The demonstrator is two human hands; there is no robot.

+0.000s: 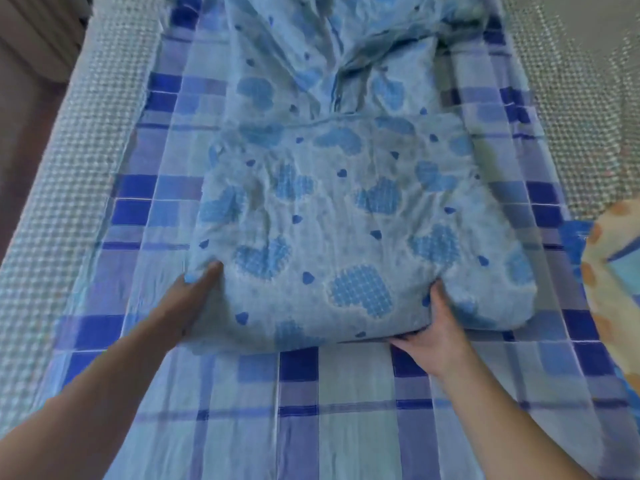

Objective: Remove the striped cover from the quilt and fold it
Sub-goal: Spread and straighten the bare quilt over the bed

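Observation:
The striped cover (311, 410), a blue and white checked sheet, lies spread flat along the bed. On top of it is the quilt (329, 220), pale blue with heart prints, its near part doubled over into a thick fold while the far part stretches away, crumpled. My left hand (194, 299) grips the fold's near left corner, thumb on top and fingers hidden beneath. At the near right edge, my right hand (433, 327) grips the fold the same way, thumb above and fingers tucked under.
A white waffle-textured bedspread (52, 202) shows on both sides of the cover. A yellow and orange patterned cloth (613, 289) lies at the right edge. Brown floor (17, 116) runs along the bed's left side.

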